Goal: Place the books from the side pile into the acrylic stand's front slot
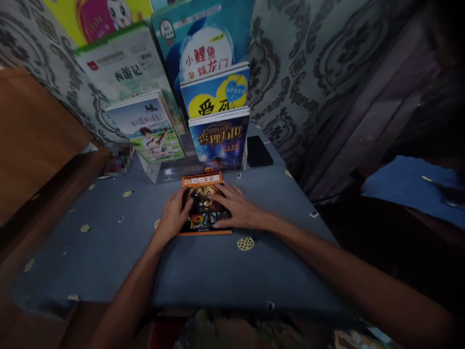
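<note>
We found the lion-cover book (201,198) lying flat on the counter (203,271), directly beneath the fingers of both hands. The fingers of the left hand (172,215) lay along its left edge, loosely bent, with the thumb over the cover. The fingers of the right hand (240,207) were spread and laid across the cover's right part. Neither set was seen clenched; whether any left fingertip had passed under the edge we could not tell.

Our chief concern lay just ahead of the fingers. The book's top edge sat close to the display rack (172,170) (contact between the two could not be confirmed). In our judgement, a forward push would have driven that edge into the rack and jarred the dark blue book (220,138) standing beyond the right fingers, or the guitar-cover book (156,133) ahead and to the left of the left fingers. Both leaned back in tiers with others behind, so one knock could have unsettled several.

We noted a second hazard: with the hands placed unequally, uneven pressure could have swung the book askew on the cloth. Lifting by the cover alone could have opened it and let the pages hang.

Lastly, a flat dark object (259,150) lay beyond and to the right of the right fingers, beside the rack; a wide outward sweep could have struck it.
</note>
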Available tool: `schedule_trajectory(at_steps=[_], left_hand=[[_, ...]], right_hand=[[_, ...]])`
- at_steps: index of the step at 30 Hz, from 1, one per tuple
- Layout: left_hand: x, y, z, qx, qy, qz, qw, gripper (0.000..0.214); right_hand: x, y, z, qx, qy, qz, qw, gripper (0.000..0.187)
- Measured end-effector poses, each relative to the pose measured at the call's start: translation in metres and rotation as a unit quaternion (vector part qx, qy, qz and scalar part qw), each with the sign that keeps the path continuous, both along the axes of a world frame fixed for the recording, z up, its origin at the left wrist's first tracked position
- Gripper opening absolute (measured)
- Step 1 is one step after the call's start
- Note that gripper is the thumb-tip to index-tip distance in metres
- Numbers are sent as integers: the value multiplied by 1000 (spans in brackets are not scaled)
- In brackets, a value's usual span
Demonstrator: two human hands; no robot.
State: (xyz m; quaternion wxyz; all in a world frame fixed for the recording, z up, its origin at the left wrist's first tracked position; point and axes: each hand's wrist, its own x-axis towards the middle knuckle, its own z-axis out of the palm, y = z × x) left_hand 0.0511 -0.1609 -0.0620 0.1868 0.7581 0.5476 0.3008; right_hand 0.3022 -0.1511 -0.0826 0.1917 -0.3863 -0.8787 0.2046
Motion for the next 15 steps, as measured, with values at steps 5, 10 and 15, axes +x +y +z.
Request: schedule_trajectory(at_steps=[5,10,15], left_hand=[[-7,13,-3,-138,-347,112,921,51],[-7,17,3,-281,-519,92,802,42],[-11,14,19,-283,-565,23,774,44]], right_hand=[[-3,-4,0,4,39,1,999,84],[-4,-7,-1,-30,73,12,997,88],[-9,-1,-3,-44,222,-86,970,100]])
